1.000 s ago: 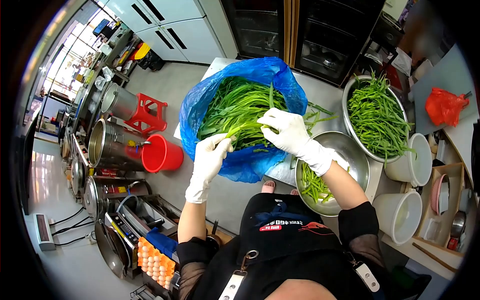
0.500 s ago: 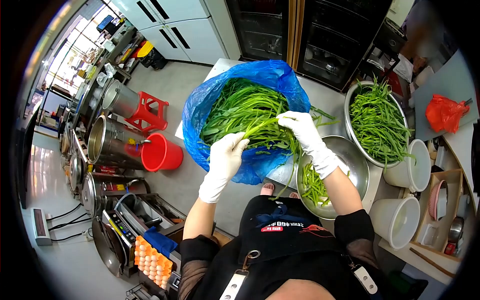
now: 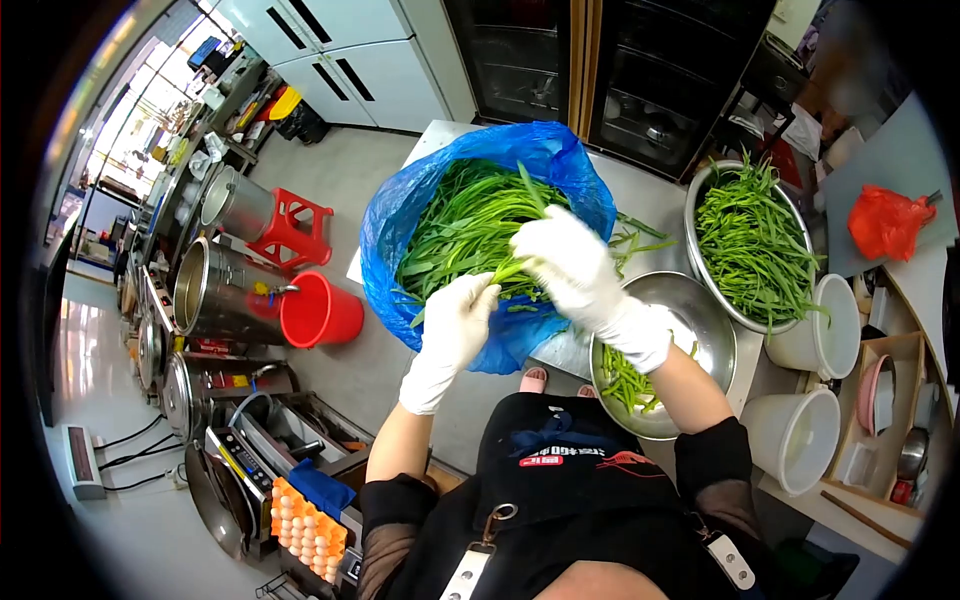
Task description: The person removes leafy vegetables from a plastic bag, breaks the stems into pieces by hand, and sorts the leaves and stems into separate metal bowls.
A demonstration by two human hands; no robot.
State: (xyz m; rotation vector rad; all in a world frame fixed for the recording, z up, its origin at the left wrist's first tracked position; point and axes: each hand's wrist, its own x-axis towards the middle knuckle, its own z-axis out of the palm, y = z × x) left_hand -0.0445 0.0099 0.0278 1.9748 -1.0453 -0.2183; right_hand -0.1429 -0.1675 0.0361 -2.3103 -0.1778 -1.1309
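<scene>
Gloved left hand [image 3: 456,322] pinches green stems [image 3: 509,270] over a blue plastic bag [image 3: 384,240] of leafy greens [image 3: 462,218]; blurred gloved right hand [image 3: 570,265] is just beside it, grip unclear.

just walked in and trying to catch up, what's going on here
The person's gloved left hand pinches green stems over the near side of a blue plastic bag filled with leafy greens. The gloved right hand is close by, blurred, so its grip is unclear. To the right, a metal bowl holds short green pieces, and beyond it a metal basin is heaped with more greens.
</scene>
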